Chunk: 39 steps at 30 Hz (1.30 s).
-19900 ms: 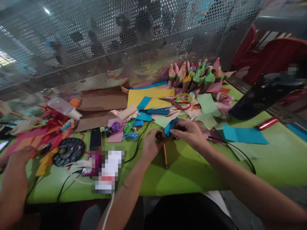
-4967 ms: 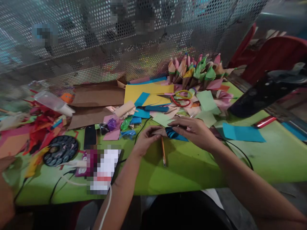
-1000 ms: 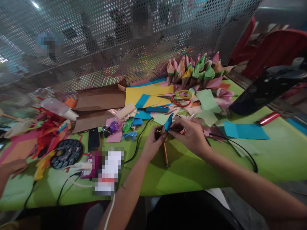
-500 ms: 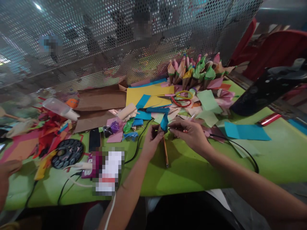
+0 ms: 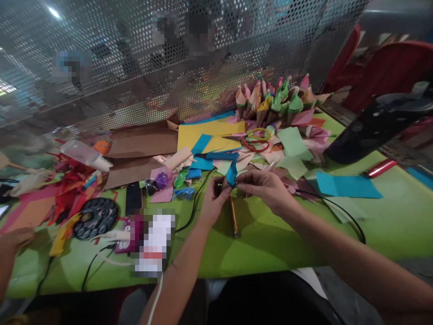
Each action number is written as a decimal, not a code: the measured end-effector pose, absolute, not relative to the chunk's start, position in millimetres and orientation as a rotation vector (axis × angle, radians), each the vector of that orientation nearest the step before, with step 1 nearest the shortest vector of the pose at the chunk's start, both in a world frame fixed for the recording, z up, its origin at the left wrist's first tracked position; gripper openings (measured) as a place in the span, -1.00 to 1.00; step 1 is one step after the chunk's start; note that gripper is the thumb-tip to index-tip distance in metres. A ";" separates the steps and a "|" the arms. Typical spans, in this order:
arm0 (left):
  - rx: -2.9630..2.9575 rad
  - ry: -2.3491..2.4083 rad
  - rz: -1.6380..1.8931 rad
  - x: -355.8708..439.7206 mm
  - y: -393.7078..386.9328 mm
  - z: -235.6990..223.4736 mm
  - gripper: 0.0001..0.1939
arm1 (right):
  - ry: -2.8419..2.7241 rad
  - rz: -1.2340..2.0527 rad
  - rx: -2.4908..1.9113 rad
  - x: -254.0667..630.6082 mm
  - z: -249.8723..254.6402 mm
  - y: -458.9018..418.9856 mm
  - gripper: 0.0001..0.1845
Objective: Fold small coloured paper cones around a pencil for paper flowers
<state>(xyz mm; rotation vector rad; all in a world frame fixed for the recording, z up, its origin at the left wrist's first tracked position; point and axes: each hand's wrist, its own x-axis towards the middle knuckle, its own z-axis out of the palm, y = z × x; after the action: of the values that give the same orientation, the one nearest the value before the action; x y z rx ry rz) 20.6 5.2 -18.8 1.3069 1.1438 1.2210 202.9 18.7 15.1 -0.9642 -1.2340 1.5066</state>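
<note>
My left hand [image 5: 215, 197] is closed around the base of a small twisted piece of blue paper [image 5: 232, 173], which stands upright with its pleated tip pointing up. My right hand [image 5: 264, 186] is pinched, thumb and forefinger against the blue paper's lower right side; whether it grips the edge or only presses there is hard to see. Below the hands a wooden pencil [image 5: 233, 219] lies on the green tabletop, its upper end hidden by my left hand. Beyond them lie a blue strip-like tool [image 5: 219, 155] and scissors with yellow and red handles [image 5: 256, 139].
Paper cones with coloured swirls [image 5: 277, 104] stand at the back. A dark tumbler [image 5: 375, 126] and blue sheet [image 5: 350, 185] are right. Leftward are a yellow glue gun [image 5: 64, 234], a black round tray [image 5: 95, 218], phones, cables and another person's hand [image 5: 20, 237].
My right hand has shifted slightly left, and its fingertips now meet the base of the blue paper. My left hand stays in place. The other person's hand moved a little right.
</note>
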 end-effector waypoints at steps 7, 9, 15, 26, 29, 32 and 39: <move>1.317 1.140 1.206 19.5 5.5 -18.4 -0.56 | -1.332 1.436 -0.992 204.3 14.3 20.5 -0.66; 1.336 1.138 1.198 18.7 5.4 -17.8 -0.55 | -1.373 1.394 -0.995 204.8 14.8 20.7 -0.68; 1.352 1.161 1.162 18.0 5.1 -16.0 -0.54 | -1.416 1.400 -0.991 205.0 15.7 20.8 -0.72; 1.368 1.162 1.153 17.0 5.5 -15.4 -0.54 | -1.455 1.400 -1.020 204.0 13.5 20.0 -0.72; 1.392 1.179 1.146 16.4 4.5 -14.5 -0.54 | -1.448 1.409 -1.024 203.7 13.5 20.1 -0.72; 1.395 1.181 1.129 15.9 3.4 -14.3 -0.52 | -1.450 1.417 -1.013 203.3 12.8 20.4 -0.72; 1.390 1.164 1.123 15.6 2.7 -15.3 -0.56 | -1.487 1.424 -1.022 202.8 12.9 19.4 -0.68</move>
<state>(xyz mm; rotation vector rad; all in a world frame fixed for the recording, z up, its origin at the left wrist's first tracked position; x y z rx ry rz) 15.6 2.7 -15.3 1.3901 1.1635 1.1232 202.8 19.4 12.9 -1.0220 -1.4867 1.4243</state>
